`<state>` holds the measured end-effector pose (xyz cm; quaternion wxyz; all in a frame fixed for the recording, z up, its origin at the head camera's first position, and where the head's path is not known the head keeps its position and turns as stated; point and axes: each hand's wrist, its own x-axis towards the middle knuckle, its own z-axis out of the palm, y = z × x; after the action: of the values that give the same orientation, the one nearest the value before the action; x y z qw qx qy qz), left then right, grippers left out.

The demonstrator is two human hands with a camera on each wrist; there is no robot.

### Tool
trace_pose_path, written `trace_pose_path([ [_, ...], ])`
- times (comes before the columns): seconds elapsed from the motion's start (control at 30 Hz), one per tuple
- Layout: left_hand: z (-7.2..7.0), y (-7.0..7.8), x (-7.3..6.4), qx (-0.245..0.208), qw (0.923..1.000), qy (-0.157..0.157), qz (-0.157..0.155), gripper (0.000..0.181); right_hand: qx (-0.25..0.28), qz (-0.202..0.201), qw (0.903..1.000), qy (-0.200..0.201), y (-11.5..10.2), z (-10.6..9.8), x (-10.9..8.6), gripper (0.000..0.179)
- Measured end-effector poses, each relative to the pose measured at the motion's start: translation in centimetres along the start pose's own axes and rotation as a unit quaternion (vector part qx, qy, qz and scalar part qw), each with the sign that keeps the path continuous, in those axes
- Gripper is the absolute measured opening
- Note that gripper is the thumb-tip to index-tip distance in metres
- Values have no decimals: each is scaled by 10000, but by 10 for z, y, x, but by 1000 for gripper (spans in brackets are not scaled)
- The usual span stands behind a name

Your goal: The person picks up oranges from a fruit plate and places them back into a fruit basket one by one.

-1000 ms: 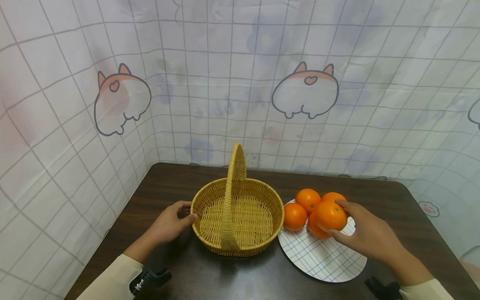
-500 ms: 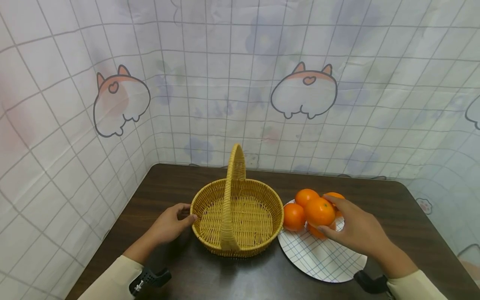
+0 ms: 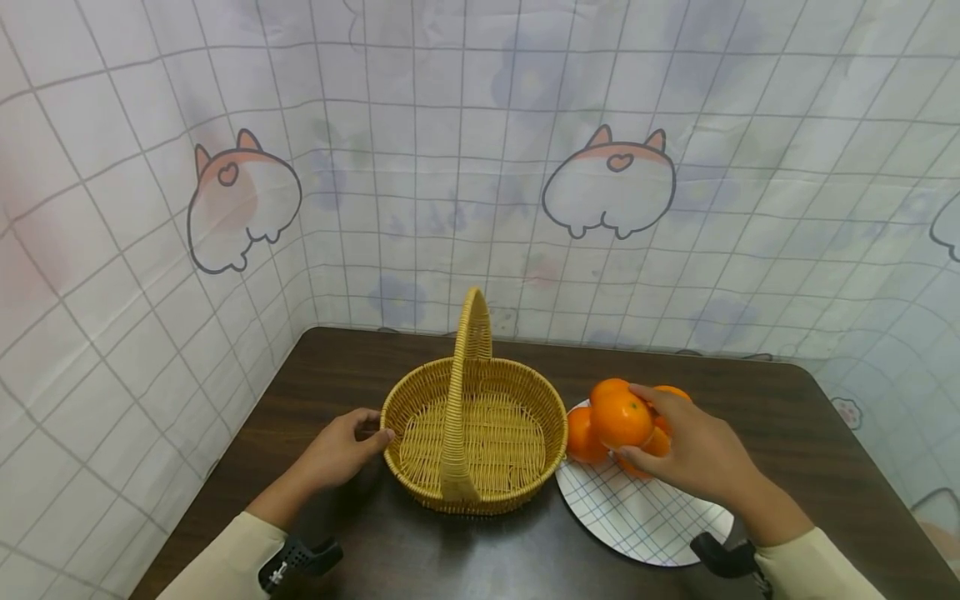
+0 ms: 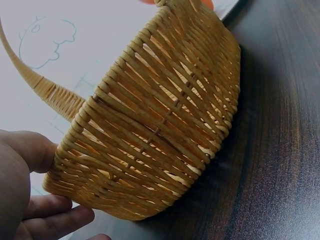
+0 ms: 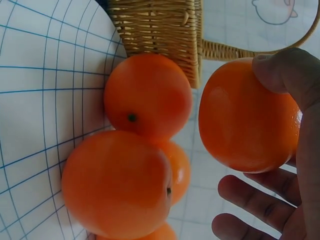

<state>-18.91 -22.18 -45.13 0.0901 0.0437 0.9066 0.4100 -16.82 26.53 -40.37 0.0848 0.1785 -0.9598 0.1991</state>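
Lifted leftward since earlier, the round orange fruit [image 3: 622, 419] gripped by the right hand [image 3: 693, 454] hangs above other oranges [image 3: 587, 435] on the white grid-patterned plate [image 3: 637, 521], beside the yellow woven wicker basket [image 3: 474, 433] whose rim the left hand [image 3: 339, 447] pinches

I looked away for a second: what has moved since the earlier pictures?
The right hand has carried the held orange left, from above the plate toward the basket, still gripping it. The left hand stays at the basket's left rim; the basket, the plate and the other oranges have not moved.
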Motion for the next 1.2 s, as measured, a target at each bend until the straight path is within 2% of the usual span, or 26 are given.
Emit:
trace_pose_path([
  [0.3, 1, 1, -1, -6, 10000, 5, -12, 47, 23, -118, 9999, -29, -6, 4, 7, 87],
  [0.6, 1, -2, 1, -16, 10000, -23, -57, 52, 0, -470, 9988, 118, -10, 13, 14, 83],
  [0.77, 0, -1, 1, -6, 10000, 4, -84, 50, -146, -556, 9982, 165, -15, 15, 18, 83],
  [1.2, 0, 1, 0, -1, 10000, -29, -47, 49, -100, -707, 9974, 125, -29, 19, 27, 85],
])
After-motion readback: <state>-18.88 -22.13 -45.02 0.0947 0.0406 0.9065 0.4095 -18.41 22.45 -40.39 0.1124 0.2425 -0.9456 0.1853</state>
